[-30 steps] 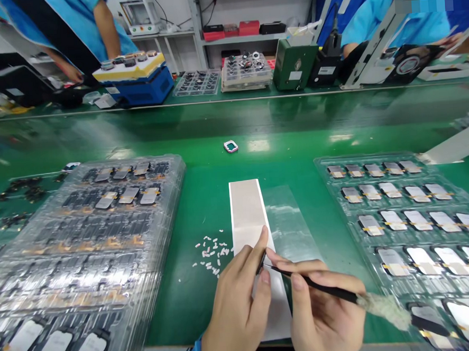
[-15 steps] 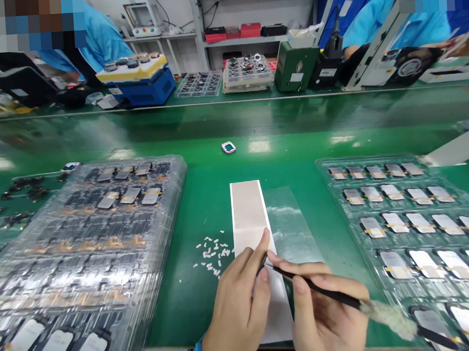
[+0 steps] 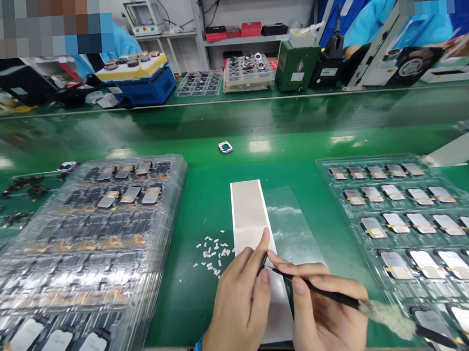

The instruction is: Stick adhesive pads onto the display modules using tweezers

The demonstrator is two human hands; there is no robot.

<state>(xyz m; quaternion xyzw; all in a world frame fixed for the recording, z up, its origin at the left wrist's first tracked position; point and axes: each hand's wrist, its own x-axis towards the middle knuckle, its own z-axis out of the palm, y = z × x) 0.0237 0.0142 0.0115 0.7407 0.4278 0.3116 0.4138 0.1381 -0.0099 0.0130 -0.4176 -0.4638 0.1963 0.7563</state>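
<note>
Leftward along the green bench [image 3: 212, 325], the small pink-rimmed part [image 3: 225, 147] has slid, well beyond our hands. Our right hand [image 3: 326, 313] pinches black tweezers [image 3: 321, 292] narrowly, tips at the pale strip [image 3: 248, 211], where our left hand [image 3: 236, 302] curls narrow, its hold hidden.

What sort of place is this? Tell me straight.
Most likely a factory electronics assembly line: a long green workbench, clear plastic trays packed with rows of small identical components, and a co-worker's blue sleeve at a station across the bench.
</note>
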